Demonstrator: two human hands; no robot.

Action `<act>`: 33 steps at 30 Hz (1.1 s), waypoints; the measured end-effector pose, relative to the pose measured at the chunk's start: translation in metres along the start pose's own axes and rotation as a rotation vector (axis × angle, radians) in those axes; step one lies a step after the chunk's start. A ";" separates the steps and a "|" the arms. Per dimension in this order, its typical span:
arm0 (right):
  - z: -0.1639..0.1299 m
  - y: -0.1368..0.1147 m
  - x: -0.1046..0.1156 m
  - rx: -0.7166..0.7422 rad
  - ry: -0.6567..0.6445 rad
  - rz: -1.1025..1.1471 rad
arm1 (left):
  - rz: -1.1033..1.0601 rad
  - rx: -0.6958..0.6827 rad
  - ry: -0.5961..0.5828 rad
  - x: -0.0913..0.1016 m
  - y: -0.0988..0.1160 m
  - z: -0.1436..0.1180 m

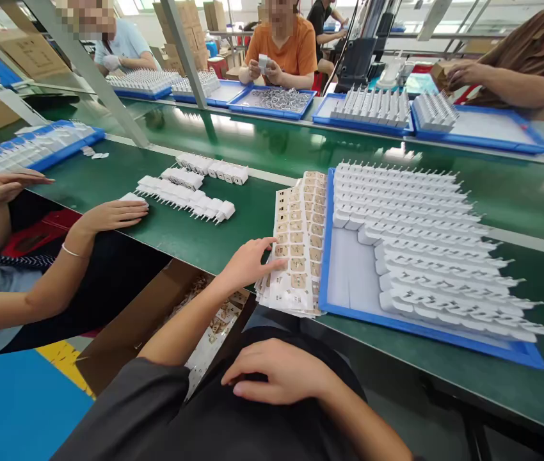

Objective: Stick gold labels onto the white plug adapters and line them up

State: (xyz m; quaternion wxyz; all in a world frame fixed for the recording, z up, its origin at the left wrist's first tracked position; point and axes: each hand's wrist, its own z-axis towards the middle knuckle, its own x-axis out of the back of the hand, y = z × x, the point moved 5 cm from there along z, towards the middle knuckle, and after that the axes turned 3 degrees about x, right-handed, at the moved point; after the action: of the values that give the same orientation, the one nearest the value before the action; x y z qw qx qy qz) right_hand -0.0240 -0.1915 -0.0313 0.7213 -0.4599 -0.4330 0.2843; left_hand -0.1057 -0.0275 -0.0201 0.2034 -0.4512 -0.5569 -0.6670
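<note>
My left hand (248,259) reaches forward, and its fingertips touch the left edge of a stack of white sheets with tan stickers (301,237). It holds nothing. The sheets lie on the green table, against the left rim of a blue tray (328,269). Several rows of white plug adapters (420,237) fill the tray, all but its near left corner. My right hand (276,371) rests flat on my dark lap below the table edge. It is empty, with its fingers loosely spread.
A co-worker at my left has one hand (109,214) beside rows of white adapters (185,192) and the other hand (6,186) by another blue tray (61,150). An open cardboard box (157,314) sits under the table. People work at trays across the conveyor (262,141).
</note>
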 end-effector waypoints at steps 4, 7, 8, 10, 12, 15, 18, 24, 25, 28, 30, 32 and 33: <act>-0.037 -0.036 0.064 -0.077 0.555 -0.441 | -0.064 0.005 0.054 -0.014 0.006 -0.013; -0.061 -0.022 0.096 -0.344 0.863 -0.909 | -0.023 -0.041 0.176 -0.015 0.009 -0.018; -0.065 -0.014 0.102 -0.419 0.887 -1.010 | 0.007 -0.089 0.208 -0.016 0.012 -0.020; -0.068 0.000 0.108 -0.507 0.879 -1.111 | 0.056 -0.219 0.220 -0.018 0.022 -0.023; -0.068 0.008 0.109 -0.531 0.863 -1.139 | 0.078 -0.322 0.179 -0.022 0.029 -0.026; -0.067 0.008 0.107 -0.523 0.857 -1.153 | 0.081 -0.352 0.126 -0.027 0.032 -0.028; -0.065 0.005 0.105 -0.504 0.856 -1.150 | 0.076 -0.335 0.111 -0.030 0.030 -0.028; -0.059 0.005 0.109 -0.468 0.872 -1.095 | 0.082 -0.323 0.093 -0.033 0.029 -0.028; -0.058 0.006 0.110 -0.462 0.877 -1.086 | 0.084 -0.316 0.090 -0.033 0.029 -0.028; -0.058 0.007 0.111 -0.443 0.887 -1.060 | 0.088 -0.295 0.080 -0.034 0.028 -0.028; -0.059 0.008 0.111 -0.436 0.898 -1.044 | 0.090 -0.292 0.076 -0.035 0.028 -0.028; -0.060 0.008 0.111 -0.446 0.915 -1.057 | 0.088 -0.295 0.075 -0.036 0.027 -0.028; -0.061 0.007 0.111 -0.452 0.918 -1.076 | 0.085 -0.296 0.077 -0.036 0.027 -0.028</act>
State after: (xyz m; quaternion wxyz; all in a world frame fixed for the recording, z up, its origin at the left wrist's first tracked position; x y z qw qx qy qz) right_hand 0.0811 -0.1238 -0.0098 0.7570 -0.3939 -0.3015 -0.4254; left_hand -0.0770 -0.0703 -0.0342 0.1842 -0.4736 -0.4248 -0.7493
